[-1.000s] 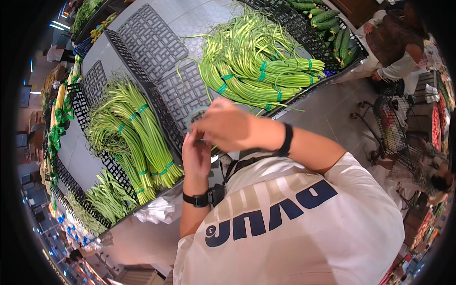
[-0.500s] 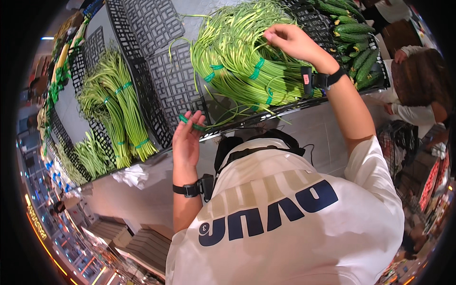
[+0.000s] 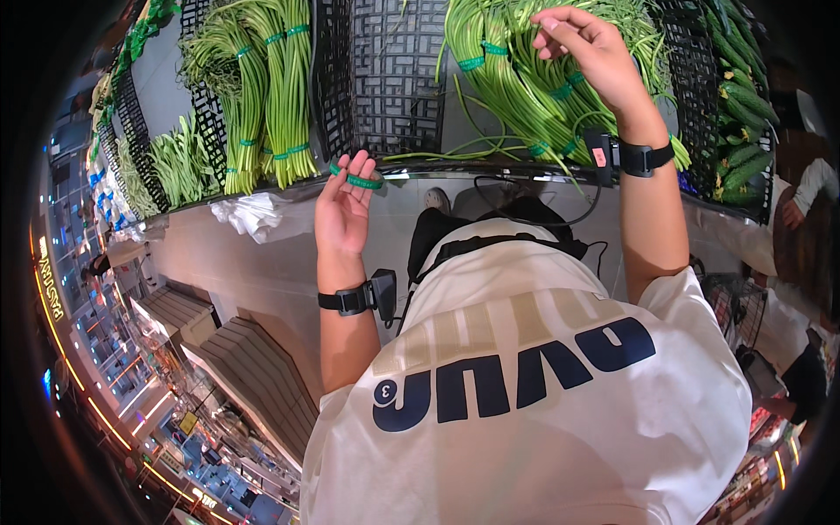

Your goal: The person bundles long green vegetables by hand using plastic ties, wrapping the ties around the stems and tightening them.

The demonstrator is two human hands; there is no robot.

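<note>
My left hand (image 3: 346, 210) is palm up at the crate's front edge. A green band (image 3: 360, 182) loops across its slightly bent fingers. Above the right-hand pile of garlic scapes (image 3: 516, 109), my right hand (image 3: 591, 52) hangs with fingers curled and thumb drawn in; whether anything thin is between them I cannot make out. Green ties (image 3: 471, 64) bind the pile into bunches, with tangled tips at the far side. Several loose stems (image 3: 490, 154) trail over the front edge. More tied garlic scapes (image 3: 289, 96) stand in bunches to the left.
A black lattice crate divider (image 3: 398, 79) lies between the two piles. Cucumbers (image 3: 739, 105) fill the far right, and shorter green beans (image 3: 184, 162) lie at far left. White plastic bags (image 3: 249, 217) hang below the left edge. A person's hand (image 3: 792, 213) shows at right.
The view has shifted, so the left bunches now stand nearer the middle and the scapes pile farther right. Both hands keep nearly the same pose; the band stays on the left fingers.
</note>
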